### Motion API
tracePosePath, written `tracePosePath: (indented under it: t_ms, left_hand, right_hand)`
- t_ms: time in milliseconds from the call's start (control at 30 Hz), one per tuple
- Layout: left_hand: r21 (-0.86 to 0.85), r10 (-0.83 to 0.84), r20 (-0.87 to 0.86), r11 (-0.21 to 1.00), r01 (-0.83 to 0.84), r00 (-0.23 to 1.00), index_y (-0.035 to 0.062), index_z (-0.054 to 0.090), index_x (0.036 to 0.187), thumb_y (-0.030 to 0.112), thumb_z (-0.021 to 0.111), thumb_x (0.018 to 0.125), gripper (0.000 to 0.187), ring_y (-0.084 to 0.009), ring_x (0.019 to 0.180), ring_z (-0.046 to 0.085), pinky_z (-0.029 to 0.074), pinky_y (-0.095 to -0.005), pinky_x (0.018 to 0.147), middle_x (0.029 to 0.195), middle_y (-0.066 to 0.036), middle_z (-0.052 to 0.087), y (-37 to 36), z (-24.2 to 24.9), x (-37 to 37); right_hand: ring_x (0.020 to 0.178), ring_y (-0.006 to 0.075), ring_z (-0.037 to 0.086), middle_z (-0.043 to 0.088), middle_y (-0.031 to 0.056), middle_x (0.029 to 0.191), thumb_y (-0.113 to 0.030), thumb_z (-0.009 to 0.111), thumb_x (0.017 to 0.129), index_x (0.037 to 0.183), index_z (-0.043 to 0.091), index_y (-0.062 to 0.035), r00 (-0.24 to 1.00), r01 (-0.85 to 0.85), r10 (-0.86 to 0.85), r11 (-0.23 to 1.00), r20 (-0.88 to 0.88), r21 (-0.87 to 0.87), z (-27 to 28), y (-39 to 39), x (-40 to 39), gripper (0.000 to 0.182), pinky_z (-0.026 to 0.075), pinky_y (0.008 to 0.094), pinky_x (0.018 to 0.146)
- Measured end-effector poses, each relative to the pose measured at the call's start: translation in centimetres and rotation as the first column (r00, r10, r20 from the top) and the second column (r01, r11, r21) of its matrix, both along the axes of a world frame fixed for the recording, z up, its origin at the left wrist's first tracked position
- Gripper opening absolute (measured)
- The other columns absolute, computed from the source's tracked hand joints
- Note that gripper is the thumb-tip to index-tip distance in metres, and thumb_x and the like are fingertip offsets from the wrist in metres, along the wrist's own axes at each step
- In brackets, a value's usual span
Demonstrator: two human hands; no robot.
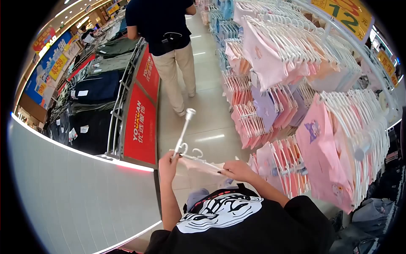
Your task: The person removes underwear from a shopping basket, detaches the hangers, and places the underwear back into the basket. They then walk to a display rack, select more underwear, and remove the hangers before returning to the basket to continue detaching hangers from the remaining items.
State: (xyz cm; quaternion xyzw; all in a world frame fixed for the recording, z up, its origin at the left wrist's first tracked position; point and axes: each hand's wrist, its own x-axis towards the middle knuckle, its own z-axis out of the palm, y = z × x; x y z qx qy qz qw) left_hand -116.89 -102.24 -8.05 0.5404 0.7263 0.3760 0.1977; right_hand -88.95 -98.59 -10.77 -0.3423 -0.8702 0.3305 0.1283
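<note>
Held out in front of my body is a pale pink garment (196, 165) on white hangers (198, 157), whose hooks point up. My left hand (168, 164) is closed at the left end, on a white rod (182, 131) with a round knob at its far tip, right by the hanger and garment. At the other end, my right hand (237, 170) pinches the hanger and the cloth between thumb and fingers. Close to its right hang small pink garments (270, 163) on a lower rack.
On the right, tiered racks carry many pink, purple and blue garments (323, 144) on white hangers. To the left stand a grey panel (84, 186) and a table of folded clothes (95, 89) with red signs (139, 127). A person (167, 38) is in the aisle ahead.
</note>
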Motion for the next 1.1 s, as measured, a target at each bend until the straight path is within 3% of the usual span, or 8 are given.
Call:
tracePosePath:
  t_ms: [133, 267, 333, 433, 533, 867, 933, 1100]
  left_hand:
    - [0.178, 0.041, 0.372, 0.977, -0.115, 0.927, 0.0007, 0.057, 0.077, 0.010, 0.048, 0.084, 0.015, -0.0076, 0.061, 0.051, 0.039, -0.0233, 0.055, 0.068, -0.002, 0.059, 5.1, -2.3, -2.1]
    - [0.028, 0.087, 0.516, 0.993, -0.118, 0.852, -0.0008, 0.056, 0.075, 0.011, 0.048, 0.084, 0.018, -0.0092, 0.067, 0.054, 0.040, -0.0218, 0.063, 0.071, -0.005, 0.060, 10.2, -4.4, -4.6]
    - [0.011, 0.074, 0.524, 0.996, -0.093, 0.849, -0.0008, 0.056, 0.075, 0.012, 0.048, 0.084, 0.017, -0.0093, 0.067, 0.054, 0.040, -0.0218, 0.063, 0.072, -0.005, 0.060, 13.2, -4.7, -5.9]
    - [0.051, 0.005, 0.538, 0.998, -0.039, 0.843, -0.0005, 0.057, 0.077, 0.012, 0.049, 0.084, 0.017, -0.0085, 0.067, 0.054, 0.040, -0.0213, 0.062, 0.071, -0.005, 0.060, 18.2, -5.4, -8.3]
    - [0.031, -0.036, 0.509, 0.999, 0.023, 0.860, -0.0002, 0.058, 0.077, 0.013, 0.049, 0.083, 0.017, -0.0081, 0.068, 0.054, 0.040, -0.0211, 0.062, 0.070, -0.004, 0.060, 23.5, -5.7, -12.2]
    - [-0.031, -0.023, 0.419, 0.999, 0.039, 0.908, -0.0007, 0.058, 0.076, 0.013, 0.049, 0.082, 0.017, -0.0104, 0.067, 0.055, 0.040, -0.0233, 0.064, 0.068, -0.005, 0.060, 37.7, -5.4, -24.6]
    - [-0.003, -0.047, 0.474, 0.998, 0.055, 0.879, -0.0009, 0.057, 0.075, 0.012, 0.049, 0.082, 0.017, -0.0105, 0.066, 0.055, 0.041, -0.0236, 0.064, 0.068, -0.005, 0.060, 40.2, -6.2, -25.3]
    - [-0.053, -0.116, 0.531, 0.984, 0.170, 0.839, -0.0002, 0.058, 0.074, 0.012, 0.049, 0.081, 0.017, -0.0106, 0.067, 0.055, 0.040, -0.0240, 0.064, 0.068, -0.005, 0.060, 46.9, -6.3, -22.9]
  right_hand:
    - [0.066, 0.0299, 0.054, 0.054, 0.0121, 0.068, -0.034, 0.048, 0.078, 0.069, 0.058, -0.0044, 0.981, 0.193, -0.195, 0.979, -0.011, -0.062, 0.4, 4.2, -0.4, 0.032, 0.041, 0.0387, 0.059]
    - [0.063, 0.0274, 0.054, 0.055, 0.0127, 0.066, -0.032, 0.050, 0.077, 0.072, 0.060, -0.0021, 0.916, 0.396, -0.402, 0.903, 0.002, -0.168, -1.3, 8.5, 0.0, 0.031, 0.040, 0.0368, 0.057]
    - [0.059, 0.0238, 0.054, 0.055, 0.0124, 0.064, -0.029, 0.053, 0.076, 0.074, 0.061, -0.0010, 0.842, 0.504, -0.536, 0.821, -0.059, -0.268, -1.5, 11.1, -0.4, 0.029, 0.039, 0.0342, 0.055]
    - [0.057, 0.0069, 0.050, 0.058, 0.0022, 0.060, -0.015, 0.058, 0.075, 0.078, 0.063, 0.0007, 0.715, 0.612, -0.681, 0.719, -0.159, -0.328, -0.3, 16.2, -1.7, 0.017, 0.039, 0.0234, 0.052]
    - [0.056, 0.0065, 0.049, 0.057, -0.0002, 0.060, -0.013, 0.058, 0.074, 0.075, 0.064, 0.0015, 0.543, 0.710, -0.790, 0.613, -0.286, -0.346, 2.0, 22.8, -4.2, 0.016, 0.038, 0.0219, 0.051]
    - [0.060, 0.0096, 0.052, 0.061, 0.0042, 0.065, -0.016, 0.057, 0.071, 0.080, 0.067, -0.0018, 0.239, 0.935, -0.740, 0.350, -0.629, -0.057, 17.8, 43.4, -8.9, 0.019, 0.040, 0.0237, 0.056]
    - [0.058, 0.0091, 0.049, 0.059, 0.0037, 0.062, -0.017, 0.057, 0.071, 0.080, 0.067, -0.0025, 0.134, 0.951, -0.750, 0.281, -0.647, -0.129, 20.3, 46.4, -9.0, 0.019, 0.038, 0.0237, 0.054]
    - [0.053, 0.0076, 0.044, 0.053, 0.0028, 0.053, -0.020, 0.057, 0.071, 0.078, 0.068, -0.0046, 0.125, 0.989, -0.712, 0.142, -0.691, 0.034, 24.0, 53.4, -7.6, 0.020, 0.034, 0.0247, 0.050]
